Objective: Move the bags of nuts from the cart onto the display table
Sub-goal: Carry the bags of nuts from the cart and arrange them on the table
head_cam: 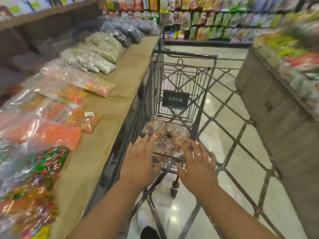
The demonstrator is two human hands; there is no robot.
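Both hands reach forward over the near end of the cart [183, 69], palms down and fingers spread. The left hand [139, 163] is open, its fingertips at the near edge of the bags of nuts [165, 133]; whether they touch the plastic cannot be told. The right hand [198, 168] is open too, with a ring [199, 154] on one finger, its fingertips just at the right side of the pile. Neither hand grips anything.

The bags of nuts lie heaped in the cart's basket, clear plastic showing brown contents. The cart stands on the tiled floor [229, 152], its left side close along the bench [107, 121].

The bench runs along the left, its brown top bare near the cart. Farther in lie rows of clear bags: orange sweets [51, 133] nearest, pale bags [96, 56] in the middle, dark ones [127, 31] at the far end. Shelves [215, 18] of packets fill the back wall, blurred.
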